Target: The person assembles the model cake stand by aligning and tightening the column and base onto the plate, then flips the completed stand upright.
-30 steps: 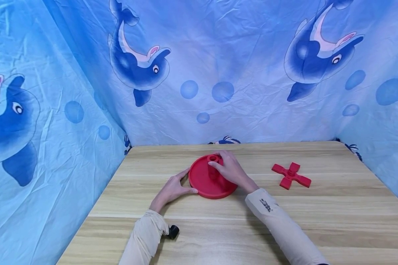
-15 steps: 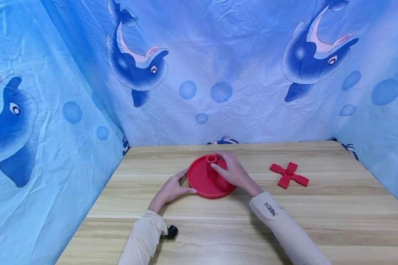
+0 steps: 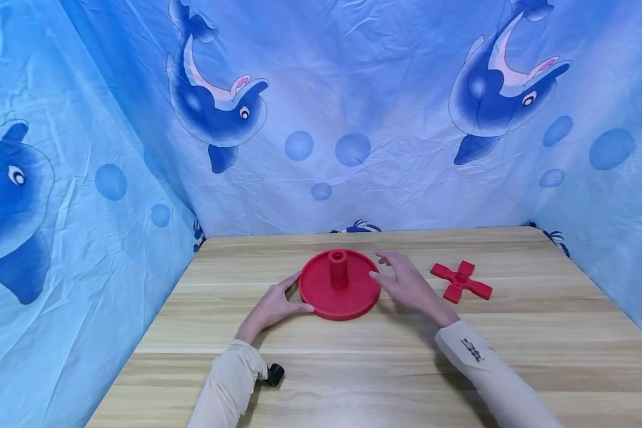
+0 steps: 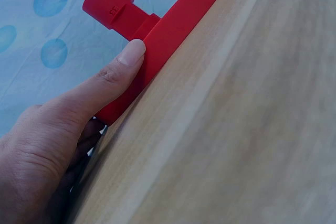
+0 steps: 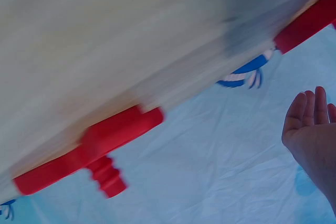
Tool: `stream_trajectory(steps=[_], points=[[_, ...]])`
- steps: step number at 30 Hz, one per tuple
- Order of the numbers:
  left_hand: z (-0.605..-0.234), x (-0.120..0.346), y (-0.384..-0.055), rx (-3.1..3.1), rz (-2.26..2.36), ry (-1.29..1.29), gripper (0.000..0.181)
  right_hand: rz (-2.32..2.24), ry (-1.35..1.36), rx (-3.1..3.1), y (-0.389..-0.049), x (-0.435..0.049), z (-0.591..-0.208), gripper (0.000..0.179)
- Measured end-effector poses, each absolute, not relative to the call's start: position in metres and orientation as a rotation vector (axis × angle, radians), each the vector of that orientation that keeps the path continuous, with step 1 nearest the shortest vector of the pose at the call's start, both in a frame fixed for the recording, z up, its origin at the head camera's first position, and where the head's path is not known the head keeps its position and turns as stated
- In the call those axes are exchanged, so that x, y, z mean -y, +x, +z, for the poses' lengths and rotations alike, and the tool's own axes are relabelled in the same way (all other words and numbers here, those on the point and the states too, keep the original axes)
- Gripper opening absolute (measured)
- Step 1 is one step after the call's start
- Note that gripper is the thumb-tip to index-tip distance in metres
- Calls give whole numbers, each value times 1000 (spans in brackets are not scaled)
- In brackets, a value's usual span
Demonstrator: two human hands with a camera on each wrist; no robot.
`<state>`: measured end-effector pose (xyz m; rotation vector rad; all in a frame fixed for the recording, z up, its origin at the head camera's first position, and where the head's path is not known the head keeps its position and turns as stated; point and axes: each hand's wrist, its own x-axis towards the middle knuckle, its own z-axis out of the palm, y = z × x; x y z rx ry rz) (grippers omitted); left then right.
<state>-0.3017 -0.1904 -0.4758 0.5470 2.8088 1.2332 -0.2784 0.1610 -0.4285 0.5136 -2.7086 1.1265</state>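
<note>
A red round base [image 3: 318, 299] with a raised rim lies flat on the wooden table. From its middle rises an upright red post [image 3: 339, 272] with a hole in its top. My left hand [image 3: 271, 307] holds the base's left edge, thumb at the near side and fingers at the far side. In the left wrist view the thumb [image 4: 113, 74] presses against the rim. Just off the base's right edge hovers my right hand [image 3: 406, 286], fingers loosely spread, holding nothing. Farther right lies a red four-armed cross [image 3: 462, 282], whose short ridged peg [image 5: 107, 179] shows in the right wrist view.
The wooden table [image 3: 353, 380] reaches back to a blue dolphin-print cloth [image 3: 321, 89], which hangs behind it and along both sides. Beside the left sleeve sits a small black device [image 3: 274, 374].
My right hand has let go of the post and moved right, past the base's edge. The left hand keeps its hold on the base. The whole head view has shifted slightly.
</note>
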Motion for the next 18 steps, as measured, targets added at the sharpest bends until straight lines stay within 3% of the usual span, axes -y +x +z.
stream_trajectory(steps=[18], points=[[-473,190,-301,-2807,1228,556,108,936,472,2683,-261,-240,-432,62]])
